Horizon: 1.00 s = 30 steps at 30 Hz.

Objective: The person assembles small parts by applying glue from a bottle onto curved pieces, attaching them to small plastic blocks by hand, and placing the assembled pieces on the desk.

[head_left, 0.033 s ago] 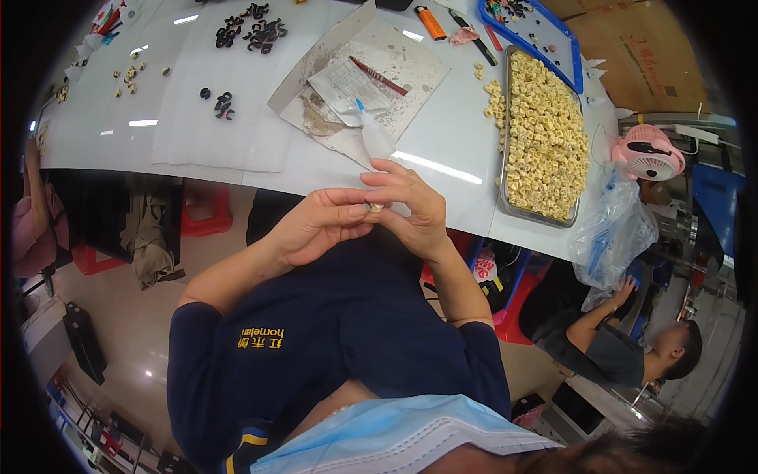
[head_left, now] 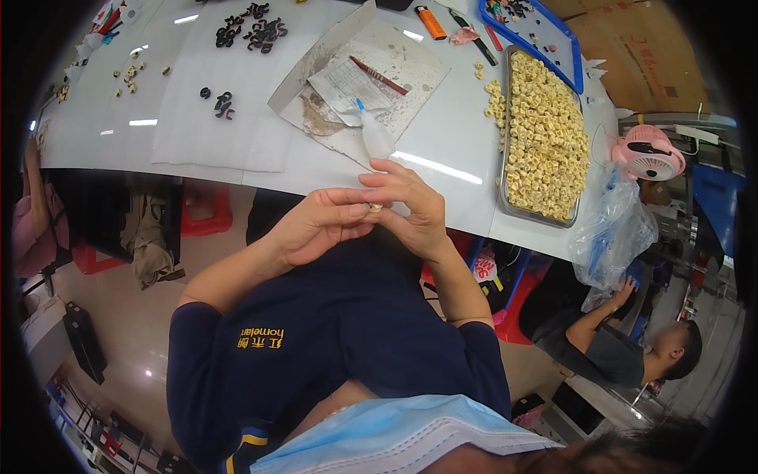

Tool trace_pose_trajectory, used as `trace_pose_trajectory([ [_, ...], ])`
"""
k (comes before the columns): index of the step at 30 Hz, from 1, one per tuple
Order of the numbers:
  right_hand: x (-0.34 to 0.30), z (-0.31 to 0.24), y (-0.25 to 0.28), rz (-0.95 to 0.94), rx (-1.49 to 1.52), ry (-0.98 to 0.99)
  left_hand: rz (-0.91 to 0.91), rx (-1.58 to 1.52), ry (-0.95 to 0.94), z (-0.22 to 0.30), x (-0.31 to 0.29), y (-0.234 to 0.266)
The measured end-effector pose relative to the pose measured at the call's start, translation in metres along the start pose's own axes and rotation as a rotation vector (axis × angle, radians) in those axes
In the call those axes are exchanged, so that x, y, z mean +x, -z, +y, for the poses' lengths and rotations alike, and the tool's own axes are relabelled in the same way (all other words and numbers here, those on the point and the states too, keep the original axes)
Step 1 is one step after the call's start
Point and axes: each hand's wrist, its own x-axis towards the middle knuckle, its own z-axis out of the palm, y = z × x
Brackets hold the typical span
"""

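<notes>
Left hand [head_left: 322, 224] and right hand [head_left: 414, 207] meet on one piece [head_left: 375, 208]

And here it is, the small pale piece, right in the middle, seen in front of the navy shirt [head_left: 324, 316] at the near edge of the bench [head_left: 454, 170]! The left hand's thumb and forefinger pinch it from one side; the right hand's thumb and forefinger clamp it from the other, the rest of the right fingers fanned above. Much of the piece is hidden by the fingertips.

Just beyond, a bottle [head_left: 377, 141] sits at the edge of the grimy board [head_left: 422, 69], blue tip pointing away from the hands. On that board, paper [head_left: 347, 87] and a dark red stick [head_left: 379, 76] across it. Over on the right, a metal tray [head_left: 530, 214] heaped with pale pieces, a few spilled beside it; behind that, a blue tray [head_left: 576, 59] of mixed bits. An orange lighter [head_left: 431, 23] and a black pen [head_left: 483, 51] lie at the far side. To the left, dark pieces [head_left: 257, 33] in clusters! A pink fan [head_left: 649, 152] stands past the metal tray, a clear bag [head_left: 609, 233] draped near it, and a co-worker's hand [head_left: 625, 289] is close to the bag.
</notes>
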Motion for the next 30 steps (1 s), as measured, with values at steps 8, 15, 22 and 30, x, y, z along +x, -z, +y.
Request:
trace_pose_trajectory([
  [8,-0.010,0.009,-0.013,0.069,0.346,-0.125,-0.042,0.115,-0.039,0.003,0.003,-0.003],
  [15,0.001,-0.011,0.006,-0.113,0.247,-0.073,-0.106,0.373,-0.079,0.009,-0.004,0.003],
  [22,0.002,-0.022,0.006,-0.114,0.191,0.006,-0.208,0.747,-0.179,0.030,-0.001,-0.003],
  [30,-0.007,-0.019,0.004,-0.032,0.174,-0.046,-0.117,0.550,-0.177,0.012,0.002,-0.019],
])
